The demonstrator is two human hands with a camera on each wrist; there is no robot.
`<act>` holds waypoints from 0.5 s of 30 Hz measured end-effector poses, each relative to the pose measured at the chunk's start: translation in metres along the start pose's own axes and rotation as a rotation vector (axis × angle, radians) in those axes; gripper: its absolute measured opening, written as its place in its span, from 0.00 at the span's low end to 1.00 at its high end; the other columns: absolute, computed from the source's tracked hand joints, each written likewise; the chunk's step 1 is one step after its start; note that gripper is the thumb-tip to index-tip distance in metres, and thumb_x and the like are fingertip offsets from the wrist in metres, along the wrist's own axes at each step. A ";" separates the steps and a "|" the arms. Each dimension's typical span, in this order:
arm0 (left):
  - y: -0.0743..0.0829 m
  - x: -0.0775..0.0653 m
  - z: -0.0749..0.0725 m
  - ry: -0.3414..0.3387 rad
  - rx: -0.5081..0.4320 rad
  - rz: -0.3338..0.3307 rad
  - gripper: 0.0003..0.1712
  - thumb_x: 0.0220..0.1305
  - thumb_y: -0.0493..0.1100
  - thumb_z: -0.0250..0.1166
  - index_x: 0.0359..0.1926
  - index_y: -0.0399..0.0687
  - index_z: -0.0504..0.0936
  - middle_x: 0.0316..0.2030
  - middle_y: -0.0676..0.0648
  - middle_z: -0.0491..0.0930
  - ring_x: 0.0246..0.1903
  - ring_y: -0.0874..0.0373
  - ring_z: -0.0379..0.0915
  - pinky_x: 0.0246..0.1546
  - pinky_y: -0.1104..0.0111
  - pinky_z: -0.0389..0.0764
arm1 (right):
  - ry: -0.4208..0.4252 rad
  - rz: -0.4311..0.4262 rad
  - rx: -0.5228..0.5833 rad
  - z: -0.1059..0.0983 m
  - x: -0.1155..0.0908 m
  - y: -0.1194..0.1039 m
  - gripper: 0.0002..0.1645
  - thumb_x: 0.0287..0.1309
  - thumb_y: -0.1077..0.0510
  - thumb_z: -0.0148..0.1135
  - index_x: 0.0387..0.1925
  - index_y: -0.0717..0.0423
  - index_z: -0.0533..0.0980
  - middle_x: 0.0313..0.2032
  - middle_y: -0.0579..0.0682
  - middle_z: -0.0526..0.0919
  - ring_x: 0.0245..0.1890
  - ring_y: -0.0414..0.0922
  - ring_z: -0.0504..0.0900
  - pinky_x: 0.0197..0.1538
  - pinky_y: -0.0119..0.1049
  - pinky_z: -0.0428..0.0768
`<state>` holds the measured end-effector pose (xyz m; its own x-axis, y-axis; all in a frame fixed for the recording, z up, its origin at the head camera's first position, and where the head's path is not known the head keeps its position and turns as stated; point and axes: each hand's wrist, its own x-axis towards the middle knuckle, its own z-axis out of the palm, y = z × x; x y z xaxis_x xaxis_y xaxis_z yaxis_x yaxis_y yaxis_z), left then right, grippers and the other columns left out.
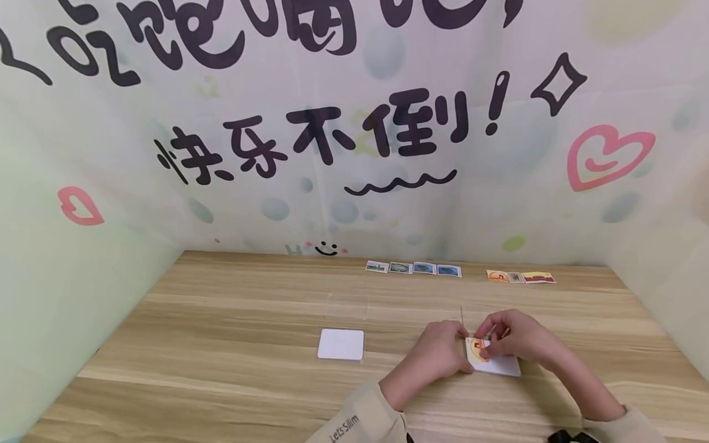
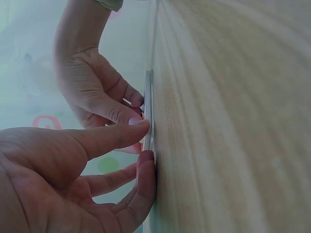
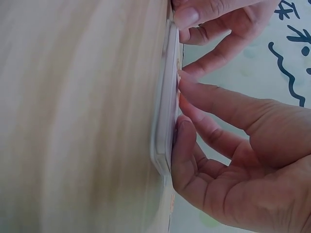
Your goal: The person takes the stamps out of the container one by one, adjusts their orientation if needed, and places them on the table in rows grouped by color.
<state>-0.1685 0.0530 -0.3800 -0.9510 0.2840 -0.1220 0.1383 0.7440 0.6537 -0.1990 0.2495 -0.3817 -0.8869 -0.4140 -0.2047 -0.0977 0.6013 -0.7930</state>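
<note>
A flat white rectangular case [image 1: 501, 366] lies on the table, with an orange-and-white stamp [image 1: 475, 349] at its left end. My left hand [image 1: 440, 352] holds the case's left side between thumb and fingers. From above, my right hand [image 1: 515, 335] pinches the stamp, its thumb and index finger bent against it. Side-on in the right wrist view, the case [image 3: 165, 107] shows a clear layer beneath the white part. Fingers hide much of the stamp in both wrist views.
Left of my hands lies a second white case [image 1: 340, 344], with a faint clear rectangular piece [image 1: 346, 306] behind it. Several blue and green stamps [image 1: 425, 268] line the table's back edge. Farther right is a group of orange, grey and yellow-red stamps [image 1: 538, 278]. Printed cloth [image 1: 277, 212] walls the back.
</note>
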 end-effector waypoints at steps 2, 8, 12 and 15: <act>0.000 0.000 0.000 0.005 0.003 0.005 0.26 0.46 0.40 0.87 0.49 0.48 0.88 0.45 0.54 0.87 0.47 0.63 0.78 0.52 0.73 0.78 | 0.009 -0.006 -0.019 0.000 0.000 -0.001 0.12 0.52 0.68 0.77 0.38 0.65 0.83 0.24 0.46 0.74 0.26 0.39 0.71 0.30 0.29 0.69; 0.000 0.000 0.000 0.014 0.009 0.013 0.27 0.46 0.40 0.87 0.48 0.48 0.88 0.44 0.54 0.87 0.47 0.63 0.79 0.52 0.73 0.78 | 0.045 0.010 -0.053 0.000 0.001 -0.003 0.13 0.50 0.68 0.79 0.35 0.62 0.82 0.26 0.47 0.75 0.28 0.41 0.73 0.29 0.30 0.74; 0.000 0.000 0.000 0.016 0.013 0.016 0.26 0.46 0.40 0.87 0.48 0.48 0.88 0.45 0.54 0.87 0.48 0.63 0.79 0.52 0.73 0.78 | 0.054 0.008 -0.049 -0.001 0.001 -0.003 0.13 0.50 0.68 0.79 0.34 0.62 0.80 0.27 0.47 0.75 0.27 0.42 0.74 0.29 0.31 0.77; 0.001 0.001 0.000 0.015 0.019 0.020 0.26 0.46 0.40 0.87 0.48 0.48 0.88 0.45 0.54 0.87 0.49 0.63 0.79 0.52 0.73 0.78 | 0.056 0.010 -0.050 -0.002 0.001 -0.003 0.12 0.52 0.69 0.77 0.33 0.63 0.80 0.27 0.48 0.75 0.28 0.42 0.74 0.28 0.31 0.77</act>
<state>-0.1690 0.0537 -0.3796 -0.9521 0.2899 -0.0973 0.1628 0.7497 0.6414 -0.2001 0.2489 -0.3781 -0.9118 -0.3697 -0.1788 -0.1099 0.6391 -0.7612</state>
